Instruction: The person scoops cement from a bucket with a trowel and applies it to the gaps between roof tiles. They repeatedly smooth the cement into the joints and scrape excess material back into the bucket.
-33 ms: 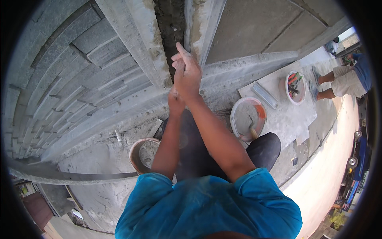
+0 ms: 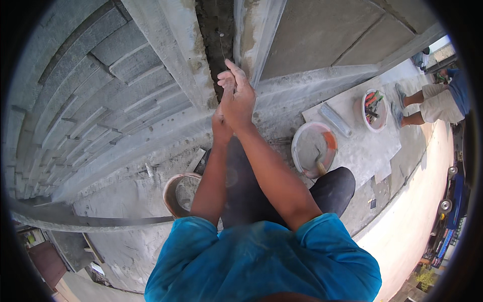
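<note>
My right hand (image 2: 238, 100) and my left hand (image 2: 221, 126), both dusted with pale cement, are pressed together in front of a dark vertical groove (image 2: 214, 35) in the wall. The right index finger points up and the other fingers are bent in. A thin string (image 2: 223, 48) with a small pale knob (image 2: 221, 35) hangs in the groove and runs down to the right hand's fingertips, which are closed around its end. My left hand is closed below and partly behind the right; what its fingers hold is hidden.
Concrete posts (image 2: 173, 50) flank the groove. A tub of grey mortar (image 2: 294, 146) with a trowel (image 2: 320, 166) is near my right knee, a bucket (image 2: 171, 199) at my left. Farther right are a metal float (image 2: 335, 120), a tool bucket (image 2: 385, 110) and another person (image 2: 443, 103).
Both hands have come slightly down, toward me, still pressed together. More of the string shows above the fingertips.
</note>
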`<state>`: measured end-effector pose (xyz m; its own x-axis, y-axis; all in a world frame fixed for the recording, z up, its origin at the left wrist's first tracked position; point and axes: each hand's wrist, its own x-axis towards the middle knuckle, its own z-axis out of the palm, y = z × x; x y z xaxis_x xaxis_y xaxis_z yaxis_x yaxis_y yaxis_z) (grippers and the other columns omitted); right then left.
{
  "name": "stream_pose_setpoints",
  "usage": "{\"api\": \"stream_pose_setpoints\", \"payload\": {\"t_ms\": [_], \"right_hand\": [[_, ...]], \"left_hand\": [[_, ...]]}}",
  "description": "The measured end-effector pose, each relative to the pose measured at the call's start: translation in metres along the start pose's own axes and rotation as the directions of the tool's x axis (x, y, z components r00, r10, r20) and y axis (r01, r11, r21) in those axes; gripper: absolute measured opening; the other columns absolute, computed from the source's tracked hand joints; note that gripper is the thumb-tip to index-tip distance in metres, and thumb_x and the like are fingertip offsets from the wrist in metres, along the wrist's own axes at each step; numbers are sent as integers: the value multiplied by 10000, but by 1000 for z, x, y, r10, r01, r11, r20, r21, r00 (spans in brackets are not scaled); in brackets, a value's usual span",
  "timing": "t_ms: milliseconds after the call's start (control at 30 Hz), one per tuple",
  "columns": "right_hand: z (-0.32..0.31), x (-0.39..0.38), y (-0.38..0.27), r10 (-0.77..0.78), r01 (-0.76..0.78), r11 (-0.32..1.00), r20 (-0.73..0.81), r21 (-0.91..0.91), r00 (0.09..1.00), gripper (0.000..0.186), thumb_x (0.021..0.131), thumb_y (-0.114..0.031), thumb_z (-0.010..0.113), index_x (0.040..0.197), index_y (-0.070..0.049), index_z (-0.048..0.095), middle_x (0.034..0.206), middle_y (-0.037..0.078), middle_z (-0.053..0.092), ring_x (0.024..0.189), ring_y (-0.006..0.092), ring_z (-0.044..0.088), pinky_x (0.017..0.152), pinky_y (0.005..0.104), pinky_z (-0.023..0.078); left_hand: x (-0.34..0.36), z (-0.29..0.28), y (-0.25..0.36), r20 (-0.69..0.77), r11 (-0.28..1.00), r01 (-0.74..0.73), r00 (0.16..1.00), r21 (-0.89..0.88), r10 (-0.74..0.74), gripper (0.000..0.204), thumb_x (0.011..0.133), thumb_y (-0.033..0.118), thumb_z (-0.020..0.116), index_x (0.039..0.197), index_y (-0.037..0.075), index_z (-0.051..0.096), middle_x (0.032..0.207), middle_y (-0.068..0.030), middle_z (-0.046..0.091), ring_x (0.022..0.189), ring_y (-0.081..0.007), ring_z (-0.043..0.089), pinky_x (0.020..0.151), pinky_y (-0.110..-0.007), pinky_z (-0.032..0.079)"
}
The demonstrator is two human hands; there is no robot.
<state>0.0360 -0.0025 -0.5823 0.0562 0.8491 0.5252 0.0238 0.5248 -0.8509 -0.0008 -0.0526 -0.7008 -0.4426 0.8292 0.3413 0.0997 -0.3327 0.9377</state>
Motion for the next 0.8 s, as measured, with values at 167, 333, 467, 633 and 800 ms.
{"api": "stream_pose_setpoints", "payload": {"t_ms": [167, 333, 467, 633, 800], "right_hand": [[-15, -51, 59, 427, -442, 885, 123, 144, 896, 177, 980, -162, 602, 1034, -7, 671, 868, 61, 681, 757, 146, 628, 708, 287, 501], [-26, -72, 83, 674, -735, 565, 304, 375, 673, 236, 974, -253, 660, 1026, -23, 673, 832, 27, 637, 658, 85, 564, 587, 236, 461], [-25, -80, 98, 741, -799, 481, 319, 361, 590, 237, 959, -270, 687, 987, -34, 675, 817, 10, 623, 650, 75, 548, 542, 245, 435], [-17, -83, 129, 757, -773, 620, 157, 134, 635, 274, 923, -272, 713, 830, -16, 682, 704, 6, 622, 628, 115, 563, 620, 298, 457], [1, -73, 128, 762, -757, 647, 37, -85, 647, 370, 867, -328, 752, 670, -26, 668, 639, 120, 661, 628, 263, 635, 664, 404, 488]], "left_hand": [[-6, -11, -35, 75, 949, 276, 961, -153, -268, 284, 978, 214, 614, 1172, 8, 644, 1036, -21, 667, 930, -124, 608, 815, -289, 495], [-15, -29, -18, 57, 845, 527, 844, 91, -533, 321, 1022, 287, 568, 1106, -1, 683, 859, -28, 693, 764, -141, 621, 731, -292, 505], [-26, -40, 16, -68, 604, 342, 901, 720, -429, 255, 988, 228, 603, 1099, 18, 698, 878, -109, 718, 776, -251, 686, 759, -369, 539], [9, -25, 104, 199, 531, -225, 974, 817, 107, 258, 875, 77, 680, 1131, 55, 698, 1059, -130, 711, 1011, -301, 672, 850, -410, 539], [92, 3, 130, 864, -205, -840, 493, 503, 100, 235, 818, 97, 655, 1046, 86, 710, 1085, -29, 678, 1101, -204, 617, 960, -377, 474]]}}
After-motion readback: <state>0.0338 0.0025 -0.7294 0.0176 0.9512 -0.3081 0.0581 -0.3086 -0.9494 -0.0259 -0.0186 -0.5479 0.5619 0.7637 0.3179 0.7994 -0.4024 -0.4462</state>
